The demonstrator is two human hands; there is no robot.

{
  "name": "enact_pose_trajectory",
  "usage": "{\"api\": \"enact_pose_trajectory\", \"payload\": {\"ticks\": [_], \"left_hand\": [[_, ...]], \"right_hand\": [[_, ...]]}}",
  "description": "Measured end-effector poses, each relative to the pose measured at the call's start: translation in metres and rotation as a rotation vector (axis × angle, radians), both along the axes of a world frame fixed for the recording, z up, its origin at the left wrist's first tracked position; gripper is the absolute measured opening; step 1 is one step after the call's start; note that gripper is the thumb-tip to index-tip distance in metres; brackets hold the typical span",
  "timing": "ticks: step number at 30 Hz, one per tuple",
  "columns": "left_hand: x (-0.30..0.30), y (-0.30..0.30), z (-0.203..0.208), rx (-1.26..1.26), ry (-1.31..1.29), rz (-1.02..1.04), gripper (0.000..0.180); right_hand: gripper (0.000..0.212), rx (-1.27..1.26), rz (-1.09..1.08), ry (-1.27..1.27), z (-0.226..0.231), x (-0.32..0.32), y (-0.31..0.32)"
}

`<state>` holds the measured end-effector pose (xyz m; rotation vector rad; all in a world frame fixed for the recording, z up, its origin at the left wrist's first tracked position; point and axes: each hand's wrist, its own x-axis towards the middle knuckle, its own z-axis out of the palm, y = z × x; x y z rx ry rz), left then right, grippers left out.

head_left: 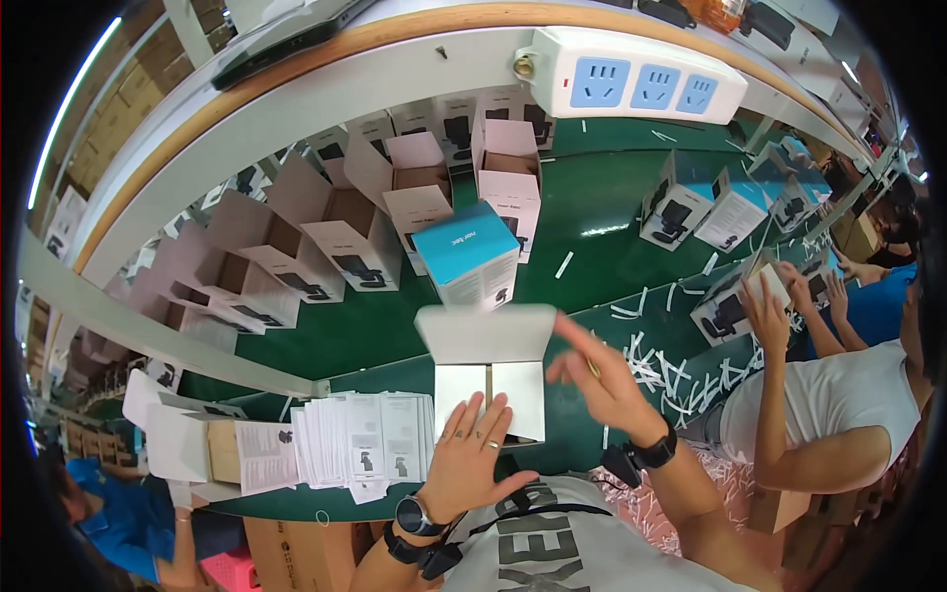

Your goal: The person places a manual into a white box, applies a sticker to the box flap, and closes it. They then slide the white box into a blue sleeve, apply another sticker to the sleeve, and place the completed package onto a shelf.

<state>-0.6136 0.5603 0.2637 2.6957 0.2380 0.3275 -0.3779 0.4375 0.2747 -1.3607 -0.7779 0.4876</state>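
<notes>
A white carton (518, 403) stands at the table's near edge in front of me. Its two inner flaps are folded in, with a narrow brownish gap between them, while its blurred lid (486, 333) is raised at the far side. My left hand (475, 452) lies flat on the flaps, fingers stretched and a ring on one. Beside the lid's right edge is my right hand (607, 383), its index finger extended and the other fingers loosely bent; I see nothing held in it. Right behind the lid stands a closed box with a blue top (466, 242).
Open cartons (345, 222) line the far left. Printed leaflets (365, 439) lie fanned left of my carton, beside another open box (182, 444). White strips (656, 370) litter the right side. A power strip (641, 79) hangs from the shelf edge. Co-workers handle boxes (725, 311) at right.
</notes>
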Motion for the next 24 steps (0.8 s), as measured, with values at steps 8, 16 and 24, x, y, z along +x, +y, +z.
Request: {"api": "enact_pose_trajectory", "payload": {"ticks": [8,16,24], "left_hand": [[-0.023,0.019,-0.016,-0.965,-0.182,0.224,0.033],[-0.028,0.039,-0.014,-0.948,-0.039,0.041,0.038],[-0.039,0.037,-0.023,-1.014,-0.015,0.069,0.034]], "right_hand": [[0.034,-0.103,0.633,-0.427,0.023,-0.002,-0.016],[0.016,0.153,0.565,-0.739,-0.005,-0.059,0.092],[0.019,0.051,0.75,-0.593,0.016,-0.06,0.064]]}}
